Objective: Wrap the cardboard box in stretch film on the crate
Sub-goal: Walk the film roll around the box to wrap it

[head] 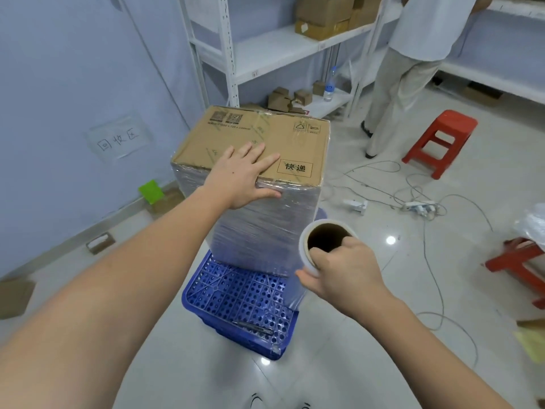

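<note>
**Film on the sides, top bare**

The cardboard box (250, 143) stands upright on an overturned blue plastic crate (236, 299), toward the crate's far end. Its side walls are already banded with cloudy, finely wrinkled layers of stretch film (259, 231); the top face shows plain brown board with printed marks and strips of clear tape.

The left hand (241, 175) lies flat on the near top edge of the box, fingers straight and spread, thumb pressed against the wrapped side just below the rim. It steadies rather than grips. The right hand (345, 273) is clasped around the roll of film (324, 240), fingers hooked into the brown cardboard core, thumb on the outer white winding. A clear sheet runs from the roll toward the lower right corner of the box.

The box looks stiff and square-cornered, tall for its footprint, so it will probably tip or twist on the perforated crate if the film is pulled hard; a palm on top is a sensible place to hold it. Its weight cannot be read here. The film is thin, clingy and stretchy, likely to tear at sharp corners. The roll is rigid and turns best held by its core.

On the glossy tiled floor lie white cables, and two red stools stand to the right.
</note>
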`<state>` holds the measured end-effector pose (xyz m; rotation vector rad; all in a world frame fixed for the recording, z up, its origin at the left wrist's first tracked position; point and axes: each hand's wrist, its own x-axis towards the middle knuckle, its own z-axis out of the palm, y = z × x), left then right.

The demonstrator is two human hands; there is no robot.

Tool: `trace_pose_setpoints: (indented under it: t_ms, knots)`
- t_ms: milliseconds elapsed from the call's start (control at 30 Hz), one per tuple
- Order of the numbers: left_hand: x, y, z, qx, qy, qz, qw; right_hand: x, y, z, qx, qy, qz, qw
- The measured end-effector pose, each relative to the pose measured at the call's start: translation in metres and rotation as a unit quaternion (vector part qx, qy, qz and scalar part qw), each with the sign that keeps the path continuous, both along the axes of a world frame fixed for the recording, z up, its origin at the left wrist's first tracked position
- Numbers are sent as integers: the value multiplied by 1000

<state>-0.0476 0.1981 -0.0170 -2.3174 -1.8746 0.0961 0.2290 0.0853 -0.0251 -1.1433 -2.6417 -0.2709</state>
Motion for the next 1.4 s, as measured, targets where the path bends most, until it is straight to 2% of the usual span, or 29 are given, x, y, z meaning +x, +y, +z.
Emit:
trace_pose_setpoints:
  t_ms: [133,267,467,700,833,1033,1167,1267,1400]
  knots:
    - [0,-5,-2,2,5,1,1000,-10,-8,6,-31,8,87,996]
    - [0,-7,-1,-1,-3,7,1000,-25,-11,9,-40,-28,178,983]
    - [1,-10,-2,1,-7,6,1000,-39,-14,6,-85,-56,214,972]
    - [2,-12,1,-1,-13,16,1000,-42,-28,17,-65,-69,155,983]
    - [2,-12,1,-3,-14,18,1000,-47,-37,27,-120,-14,83,989]
    - [-1,-12,1,2,-25,11,1000,-61,-51,39,-194,-43,5,980]
    - [-4,-12,-2,15,-40,0,999,-77,-57,42,-194,-74,-51,977]
    - [-13,-11,-2,8,-47,-37,998,-91,-58,42,-184,-77,-100,975]
    - [-41,-3,8,-60,-84,-159,982,-111,-53,41,-148,-102,-194,964]
